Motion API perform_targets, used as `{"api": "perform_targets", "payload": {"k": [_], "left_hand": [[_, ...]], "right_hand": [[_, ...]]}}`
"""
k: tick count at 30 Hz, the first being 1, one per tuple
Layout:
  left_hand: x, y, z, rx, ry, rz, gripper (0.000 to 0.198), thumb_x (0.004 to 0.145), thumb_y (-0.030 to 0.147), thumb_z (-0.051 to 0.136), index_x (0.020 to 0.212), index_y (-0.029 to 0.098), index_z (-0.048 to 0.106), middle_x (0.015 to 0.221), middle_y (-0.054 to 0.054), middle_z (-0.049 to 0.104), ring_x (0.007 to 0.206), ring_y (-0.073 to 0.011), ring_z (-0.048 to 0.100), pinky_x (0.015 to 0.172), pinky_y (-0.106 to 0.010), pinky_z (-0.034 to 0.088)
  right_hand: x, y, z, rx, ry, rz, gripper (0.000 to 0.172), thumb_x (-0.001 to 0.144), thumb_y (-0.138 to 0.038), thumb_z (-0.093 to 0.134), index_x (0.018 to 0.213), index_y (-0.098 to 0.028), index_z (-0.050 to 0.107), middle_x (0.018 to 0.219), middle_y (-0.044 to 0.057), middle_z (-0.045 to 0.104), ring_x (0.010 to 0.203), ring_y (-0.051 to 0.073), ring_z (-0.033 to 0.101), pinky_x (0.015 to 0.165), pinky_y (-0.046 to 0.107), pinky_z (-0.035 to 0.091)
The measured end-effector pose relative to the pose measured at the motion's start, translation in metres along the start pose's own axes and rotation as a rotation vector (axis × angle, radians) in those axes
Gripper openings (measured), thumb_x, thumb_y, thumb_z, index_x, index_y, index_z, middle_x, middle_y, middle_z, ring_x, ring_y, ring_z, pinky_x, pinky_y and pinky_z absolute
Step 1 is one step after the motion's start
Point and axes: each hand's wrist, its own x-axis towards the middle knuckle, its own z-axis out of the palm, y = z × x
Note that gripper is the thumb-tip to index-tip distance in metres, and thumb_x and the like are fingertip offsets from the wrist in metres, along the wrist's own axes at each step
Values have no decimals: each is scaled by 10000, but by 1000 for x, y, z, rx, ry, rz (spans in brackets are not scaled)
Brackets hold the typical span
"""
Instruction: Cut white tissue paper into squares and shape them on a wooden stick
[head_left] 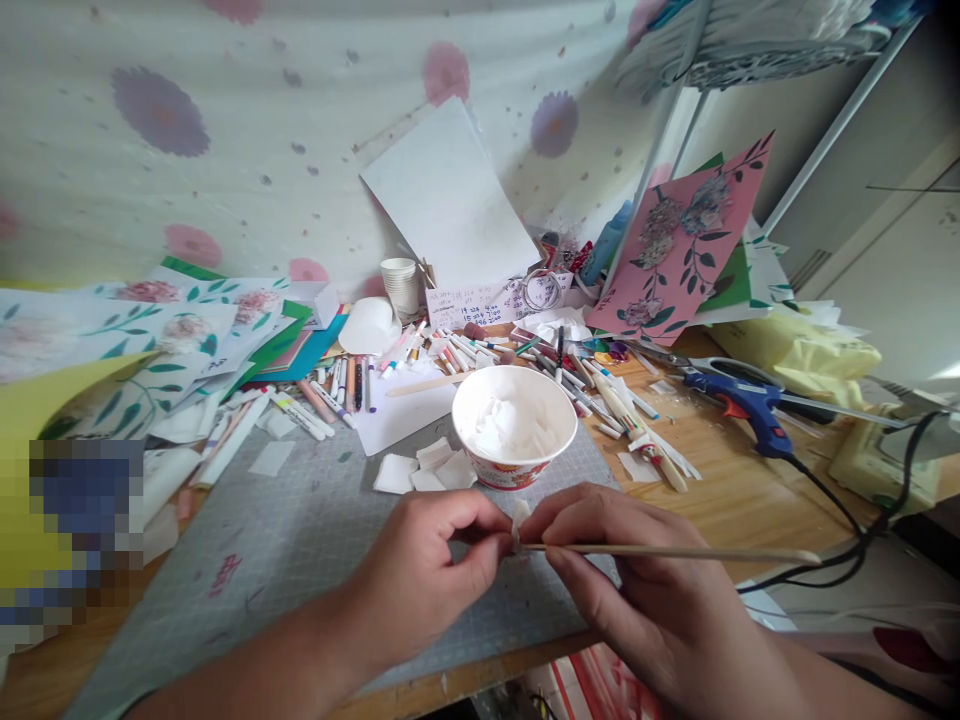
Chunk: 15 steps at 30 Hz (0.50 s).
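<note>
Between my two hands is a small piece of white tissue paper [519,518], bunched at the tip of a thin wooden stick [697,552]. My left hand [442,570] pinches the paper between thumb and forefinger. With thumb and fingers closed, my right hand [637,570] grips the stick, whose free end points to the right; its fingertips also meet the paper. Just beyond my hands stands a white paper bowl [515,425] with white paper bits inside. Several white paper squares [427,468] lie left of the bowl on the grey cutting mat [315,560].
Markers [330,390] lie scattered behind the bowl. To the right rest a blue glue gun [739,405] with its black cable and scissors [712,365]. Flower pictures lean at left and a pink flower card [679,245] at right. Paper cups [400,285] stand at the back.
</note>
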Motion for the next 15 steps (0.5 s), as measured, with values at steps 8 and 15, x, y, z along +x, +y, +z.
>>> {"api": "perform_targets", "payload": {"k": [8,15], "left_hand": [[-1,-1,0,31,3,-2,153,765,147,511,686,141,642,615,-1,642,571,-120,564,543,-199,443],[-1,-1,0,-40,-10,-49,127,759,172,519,690,144,622,634,-8,631,600,-133,564,569,-216,452]], "right_hand": [[-2,4,0,67,1,22,153,862,-61,529,895,-189,606,887,27,679,842,144,646,737,241,508],[0,2,-2,153,48,118,117,879,-119,535,833,-188,618,861,26,677,820,151,653,720,254,510]]}}
